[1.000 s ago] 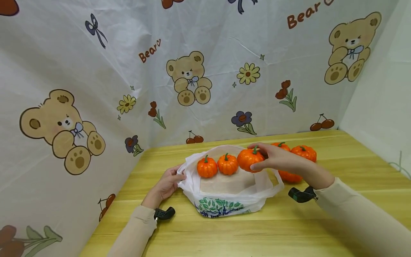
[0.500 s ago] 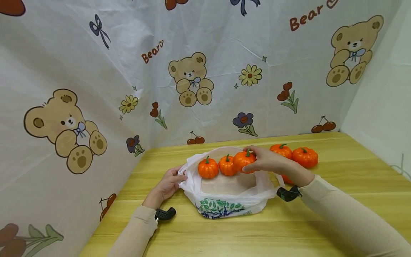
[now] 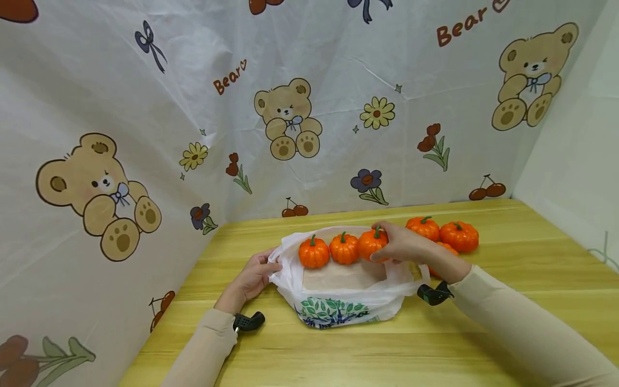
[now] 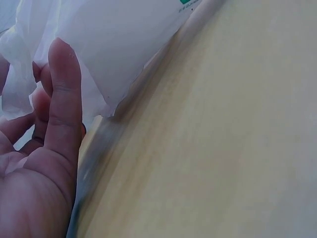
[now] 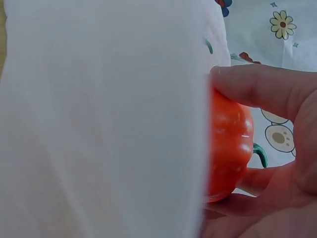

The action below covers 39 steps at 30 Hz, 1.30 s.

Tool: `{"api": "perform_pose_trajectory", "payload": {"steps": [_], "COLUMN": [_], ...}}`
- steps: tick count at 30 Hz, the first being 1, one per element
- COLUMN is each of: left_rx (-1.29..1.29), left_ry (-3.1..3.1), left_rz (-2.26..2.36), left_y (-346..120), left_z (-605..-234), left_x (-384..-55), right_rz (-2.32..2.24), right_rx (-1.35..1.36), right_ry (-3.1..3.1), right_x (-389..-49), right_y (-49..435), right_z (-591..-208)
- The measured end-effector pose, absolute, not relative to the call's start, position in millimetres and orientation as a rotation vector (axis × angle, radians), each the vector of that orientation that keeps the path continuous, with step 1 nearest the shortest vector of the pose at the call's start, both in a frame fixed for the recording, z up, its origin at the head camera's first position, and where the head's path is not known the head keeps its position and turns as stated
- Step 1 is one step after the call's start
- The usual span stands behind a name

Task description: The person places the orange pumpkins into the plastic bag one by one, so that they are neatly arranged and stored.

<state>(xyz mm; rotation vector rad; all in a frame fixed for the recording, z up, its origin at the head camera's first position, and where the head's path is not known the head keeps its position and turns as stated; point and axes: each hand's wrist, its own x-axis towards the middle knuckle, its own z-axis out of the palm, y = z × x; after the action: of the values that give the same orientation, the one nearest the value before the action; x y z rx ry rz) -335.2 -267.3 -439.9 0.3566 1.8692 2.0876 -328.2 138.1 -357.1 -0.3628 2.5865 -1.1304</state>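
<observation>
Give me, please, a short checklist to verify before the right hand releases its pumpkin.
1. Left hand grips the edge of the white bag: ok.
2. Bag mouth spread open: ok.
3. Right hand holds an orange pumpkin, stem up: ok.
4. Held pumpkin at the bag's opening, in line with the two pumpkins inside: ok.
5. Held pumpkin resting on the bag's bottom: cannot tell.
6. All pumpkins bagged: not ok; at least three pumpkins outside.
</observation>
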Motion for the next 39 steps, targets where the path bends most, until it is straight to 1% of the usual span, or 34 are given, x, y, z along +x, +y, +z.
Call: {"api": "perform_pose_trajectory", "payload": {"steps": [6, 16, 23, 30, 39], "left_rx": [0.413, 0.395, 0.379, 0.371, 0.380], "left_ry": [1.872, 1.868, 1.872, 1.877, 1.888], "left_rz": [2.080, 2.090, 2.086, 2.087, 2.085], "left_y": [-268, -267, -267, -267, -264], "left_z": [-441, -440, -441, -441, -438], "left_x": [-335, -336, -336, -336, -333], "right_rz": [-1.032, -0.868, -0.913, -0.931, -0.990], "right_rx": [-0.371, -0.381, -0.332, -0.352, -0.316], "right_ry": [2.647, 2.756, 2.729, 2.770, 2.781], "right_x": [-327, -326, -325, -326, -322], "right_y": [136, 134, 133, 133, 139], "right_z": [-359, -362, -367, -371, -372]}}
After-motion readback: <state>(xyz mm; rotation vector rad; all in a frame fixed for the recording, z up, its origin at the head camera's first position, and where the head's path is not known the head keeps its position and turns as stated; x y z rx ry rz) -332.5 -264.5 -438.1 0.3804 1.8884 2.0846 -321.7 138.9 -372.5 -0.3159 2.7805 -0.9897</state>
